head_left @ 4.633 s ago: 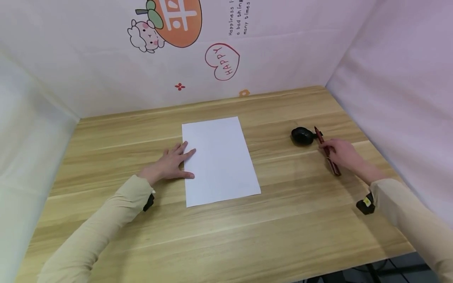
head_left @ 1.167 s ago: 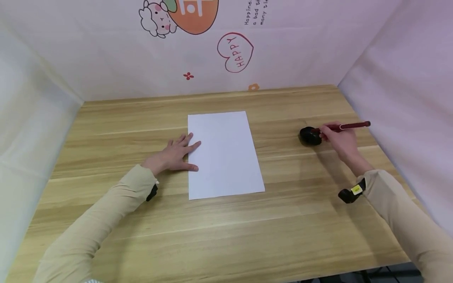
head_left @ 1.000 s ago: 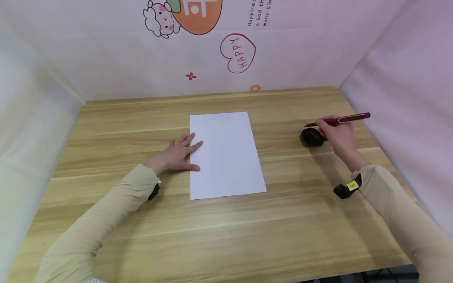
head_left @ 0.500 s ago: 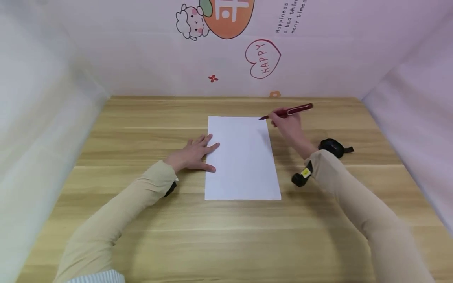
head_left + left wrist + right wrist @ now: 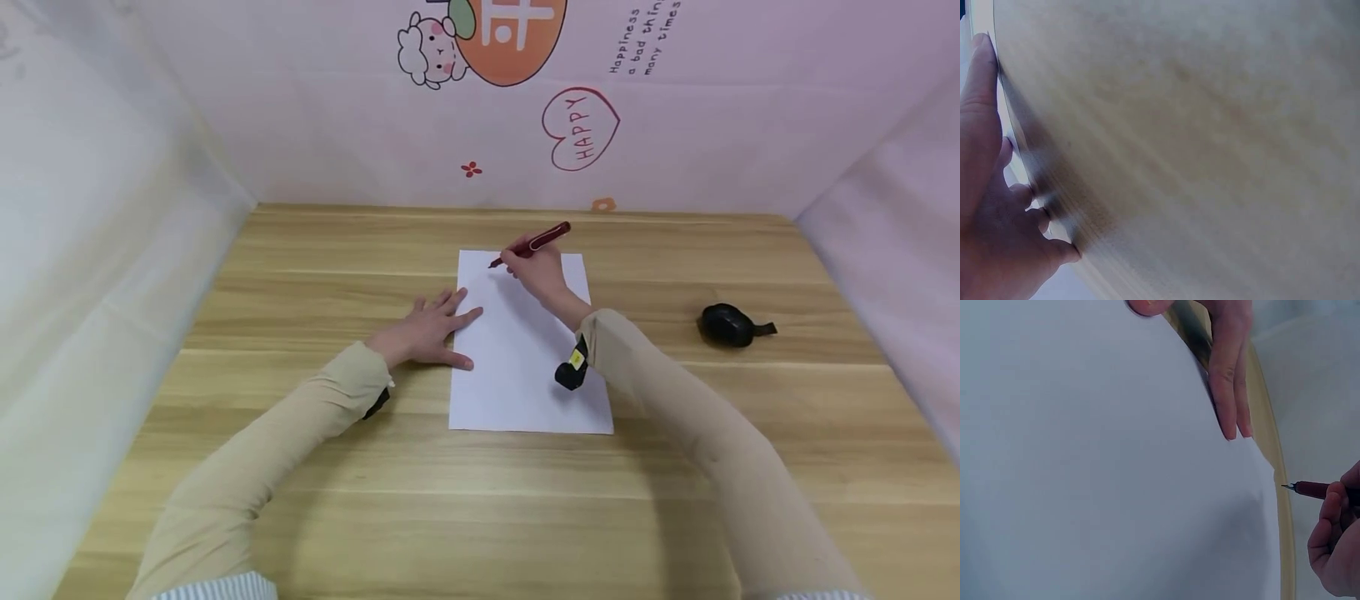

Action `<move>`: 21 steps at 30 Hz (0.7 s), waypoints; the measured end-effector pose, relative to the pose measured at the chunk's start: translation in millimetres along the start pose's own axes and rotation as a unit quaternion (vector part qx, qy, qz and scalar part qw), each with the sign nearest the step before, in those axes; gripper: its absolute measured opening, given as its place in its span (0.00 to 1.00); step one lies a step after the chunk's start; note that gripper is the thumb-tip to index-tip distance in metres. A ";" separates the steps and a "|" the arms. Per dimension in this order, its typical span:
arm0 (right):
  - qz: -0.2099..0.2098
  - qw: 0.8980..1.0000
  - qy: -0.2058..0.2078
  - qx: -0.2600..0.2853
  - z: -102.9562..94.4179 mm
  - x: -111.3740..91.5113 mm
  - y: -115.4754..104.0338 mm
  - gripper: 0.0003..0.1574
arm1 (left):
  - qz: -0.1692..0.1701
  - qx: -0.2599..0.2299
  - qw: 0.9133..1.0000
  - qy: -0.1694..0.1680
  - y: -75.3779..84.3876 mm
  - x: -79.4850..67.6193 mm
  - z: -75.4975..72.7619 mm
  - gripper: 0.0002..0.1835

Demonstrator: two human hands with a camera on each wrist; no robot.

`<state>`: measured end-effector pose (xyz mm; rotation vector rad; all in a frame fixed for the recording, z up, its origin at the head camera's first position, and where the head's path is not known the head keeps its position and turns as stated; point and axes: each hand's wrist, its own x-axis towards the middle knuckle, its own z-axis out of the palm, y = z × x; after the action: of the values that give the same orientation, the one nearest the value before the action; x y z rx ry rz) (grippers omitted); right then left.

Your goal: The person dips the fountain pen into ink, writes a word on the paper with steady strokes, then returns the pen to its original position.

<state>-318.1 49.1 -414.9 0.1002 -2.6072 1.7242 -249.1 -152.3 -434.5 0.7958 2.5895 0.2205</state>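
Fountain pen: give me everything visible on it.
The fountain pen is slim and dark red, smooth and plastic-looking, with a pale-outlined clip toward its rear end. The right wrist view shows an exposed, metal-looking nib. The right hand pinches it near the front, hiding part of the barrel. It is tilted, rear end raised, nib pointing left in the head view, over the far part of the white paper sheet. The nib appears clear of the paper; only the hand visibly touches the pen.

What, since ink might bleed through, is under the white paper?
The wooden table shows around the white paper, which presumably lies on it. Whatever is directly beneath is covered and cannot be seen.
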 end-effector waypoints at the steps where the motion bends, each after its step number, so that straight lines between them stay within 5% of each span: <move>1: -0.002 1.000 -0.002 -0.004 2.5 0.3 1.1 0.09 | 0.000 0.001 1.000 0.000 0.4 0.6 0.4 0.50; 21: -0.002 0.999 -0.030 -0.029 22.6 1.9 6.4 0.08 | -0.008 0.001 1.000 -0.004 0.5 2.2 -1.6 0.50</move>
<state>-319.8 30.8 -429.6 0.1583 -2.6945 1.6685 -251.2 -150.7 -433.7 0.7759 2.5870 0.2088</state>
